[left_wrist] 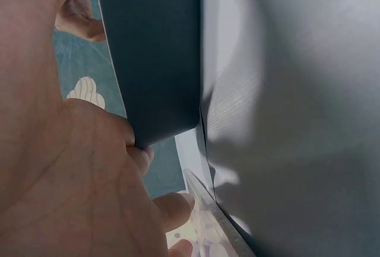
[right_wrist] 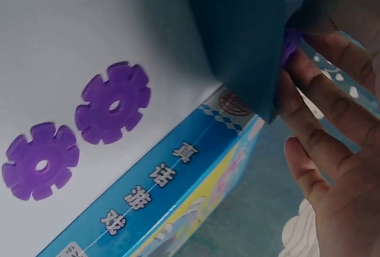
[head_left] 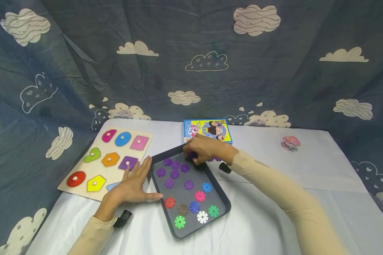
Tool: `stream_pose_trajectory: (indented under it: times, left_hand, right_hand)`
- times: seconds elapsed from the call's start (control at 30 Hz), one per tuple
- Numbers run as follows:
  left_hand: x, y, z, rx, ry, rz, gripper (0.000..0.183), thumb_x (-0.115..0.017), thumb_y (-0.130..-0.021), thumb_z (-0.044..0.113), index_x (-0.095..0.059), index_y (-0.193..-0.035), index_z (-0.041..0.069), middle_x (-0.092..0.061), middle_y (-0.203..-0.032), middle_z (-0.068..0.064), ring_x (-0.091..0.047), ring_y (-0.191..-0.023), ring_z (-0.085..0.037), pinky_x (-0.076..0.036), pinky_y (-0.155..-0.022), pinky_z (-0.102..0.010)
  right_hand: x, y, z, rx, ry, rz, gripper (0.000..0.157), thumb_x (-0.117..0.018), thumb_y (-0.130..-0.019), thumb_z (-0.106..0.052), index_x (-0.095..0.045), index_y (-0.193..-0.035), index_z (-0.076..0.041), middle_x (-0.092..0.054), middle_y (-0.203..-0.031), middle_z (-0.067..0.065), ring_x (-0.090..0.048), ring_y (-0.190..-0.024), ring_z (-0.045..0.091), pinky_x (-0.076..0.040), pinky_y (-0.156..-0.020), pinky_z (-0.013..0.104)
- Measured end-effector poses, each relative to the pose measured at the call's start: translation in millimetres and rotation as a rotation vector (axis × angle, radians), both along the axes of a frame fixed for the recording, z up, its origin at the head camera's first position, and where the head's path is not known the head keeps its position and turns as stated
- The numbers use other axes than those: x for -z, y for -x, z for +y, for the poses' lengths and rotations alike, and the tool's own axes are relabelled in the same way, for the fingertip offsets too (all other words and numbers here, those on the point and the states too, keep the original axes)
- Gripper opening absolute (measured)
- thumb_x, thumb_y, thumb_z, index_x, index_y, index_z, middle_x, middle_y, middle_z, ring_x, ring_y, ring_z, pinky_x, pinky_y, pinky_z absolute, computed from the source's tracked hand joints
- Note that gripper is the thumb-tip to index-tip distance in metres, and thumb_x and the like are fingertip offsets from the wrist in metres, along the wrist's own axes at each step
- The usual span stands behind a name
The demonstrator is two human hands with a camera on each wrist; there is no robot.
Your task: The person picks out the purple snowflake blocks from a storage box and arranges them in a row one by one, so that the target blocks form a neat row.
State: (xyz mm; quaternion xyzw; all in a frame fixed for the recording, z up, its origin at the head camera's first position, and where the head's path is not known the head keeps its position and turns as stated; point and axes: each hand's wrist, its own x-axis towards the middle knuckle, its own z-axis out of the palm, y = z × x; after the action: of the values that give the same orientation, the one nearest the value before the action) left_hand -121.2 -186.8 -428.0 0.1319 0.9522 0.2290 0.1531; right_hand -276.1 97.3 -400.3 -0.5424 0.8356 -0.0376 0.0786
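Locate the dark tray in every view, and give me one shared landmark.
Head: dark tray, below centre, seen from above, with toothed discs inside.
Left wrist: dark tray at the top, left of centre, outer side showing.
Right wrist: dark tray at the top, right of centre, a corner by the game box.
Shared landmark: white cloth, in all three views.

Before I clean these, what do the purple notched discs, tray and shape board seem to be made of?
The purple notched discs look like plastic: smooth, evenly colored, slight sheen. The tray is matte dark gray, perhaps plastic or coated metal; its look leaves that open. The shape board is probably wood, given its flat, pale tan face.
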Motion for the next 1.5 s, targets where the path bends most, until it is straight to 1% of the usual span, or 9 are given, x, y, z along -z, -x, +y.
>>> stream_pose_trajectory:
  times: [0.23, 0.37, 0.47, 0.73, 0.93, 1.13, 1.27, 1.37, 1.5]
  left_hand:
    - [1.4, -3.1, 0, 0.001, 0.002, -0.011, 0.134, -0.075, -0.071, 0.072, 0.002, -0.162, 0.009, 0.005, -0.170, -0.012, 0.004, -0.153, -0.049, 0.006, -0.117, -0.072]
    - [2.1, -2.4, 0, -0.003, 0.002, 0.000, 0.134, -0.075, -0.070, 0.072, 0.001, -0.162, 0.010, 0.004, -0.170, -0.012, 0.003, -0.153, -0.048, 0.006, -0.117, -0.072]
    - [3.8, -2.5, 0, -0.002, -0.005, 0.003, 0.134, -0.076, -0.070, 0.072, 0.000, -0.162, 0.009, 0.004, -0.170, -0.012, 0.004, -0.153, -0.049, 0.006, -0.117, -0.072]
    - [4.8, -3.4, 2, 0.004, -0.006, -0.007, 0.135, -0.075, -0.070, 0.073, 0.001, -0.162, 0.010, 0.007, -0.170, -0.011, 0.005, -0.153, -0.048, 0.007, -0.117, -0.072]
    - [0.8, -2.5, 1, 0.004, -0.001, 0.003, 0.134, -0.076, -0.071, 0.072, 0.001, -0.162, 0.010, 0.005, -0.170, -0.012, 0.004, -0.152, -0.049, 0.007, -0.117, -0.072]
    - [0.4, -1.5, 1, 0.002, -0.002, 0.003, 0.134, -0.076, -0.071, 0.072, 0.001, -0.162, 0.010, 0.005, -0.170, -0.012, 0.004, -0.152, -0.049, 0.006, -0.117, -0.072]
    - [0.5, -0.8, 1, 0.004, 0.002, 0.004, 0.134, -0.076, -0.071, 0.072, 0.002, -0.162, 0.010, 0.005, -0.170, -0.012, 0.004, -0.152, -0.049, 0.006, -0.117, -0.072]
    - [0.6, -0.5, 1, 0.004, 0.000, 0.005, 0.135, -0.076, -0.071, 0.071, 0.002, -0.162, 0.010, 0.005, -0.170, -0.012, 0.004, -0.152, -0.049, 0.006, -0.117, -0.072]
    - [0.8, -0.2, 1, 0.002, -0.005, 0.002, 0.135, -0.076, -0.071, 0.071, 0.002, -0.162, 0.010, 0.006, -0.170, -0.011, 0.004, -0.152, -0.049, 0.007, -0.117, -0.072]
  right_hand:
    - [-5.1, -7.8, 10, 0.030, 0.099, -0.014, 0.029, -0.076, -0.079, -0.016, -0.073, -0.107, -0.012, -0.069, -0.100, -0.001, -0.060, -0.083, 0.012, -0.055, -0.077, 0.029]
    - [-9.3, -10.8, 21, 0.071, 0.151, -0.012, 0.028, -0.076, -0.079, -0.013, -0.073, -0.106, -0.010, -0.069, -0.105, 0.001, -0.062, -0.090, 0.015, -0.056, -0.083, 0.032]
    - [-8.4, -12.2, 32, 0.102, 0.171, -0.010, 0.027, -0.075, -0.079, -0.013, -0.072, -0.106, -0.011, -0.069, -0.107, 0.002, -0.063, -0.094, 0.015, -0.056, -0.085, 0.033]
    - [3.3, -13.4, 63, 0.198, 0.224, -0.042, 0.028, -0.075, -0.077, -0.012, -0.073, -0.105, -0.009, -0.069, -0.102, 0.002, -0.062, -0.090, 0.014, -0.057, -0.082, 0.034]
    - [10.2, -13.6, 79, 0.225, 0.266, -0.042, 0.026, -0.074, -0.076, -0.010, -0.073, -0.101, -0.007, -0.069, -0.101, 0.002, -0.061, -0.091, 0.017, -0.056, -0.082, 0.036]
    - [17.8, -14.1, 92, 0.299, 0.275, -0.048, 0.026, -0.075, -0.075, -0.010, -0.074, -0.102, -0.008, -0.069, -0.103, 0.003, -0.062, -0.092, 0.019, -0.055, -0.084, 0.036]
    - [20.6, -15.1, 97, 0.317, 0.286, -0.069, 0.026, -0.075, -0.076, -0.009, -0.074, -0.102, -0.008, -0.068, -0.102, 0.003, -0.063, -0.089, 0.017, -0.056, -0.082, 0.035]
    - [21.8, -15.7, 100, 0.323, 0.315, -0.074, 0.026, -0.074, -0.075, -0.007, -0.074, -0.101, -0.006, -0.068, -0.099, 0.002, -0.063, -0.088, 0.016, -0.057, -0.082, 0.036]
    - [24.1, -15.4, 105, 0.360, 0.340, -0.084, 0.026, -0.075, -0.075, -0.008, -0.075, -0.101, -0.006, -0.069, -0.096, 0.000, -0.062, -0.086, 0.015, -0.056, -0.082, 0.037]
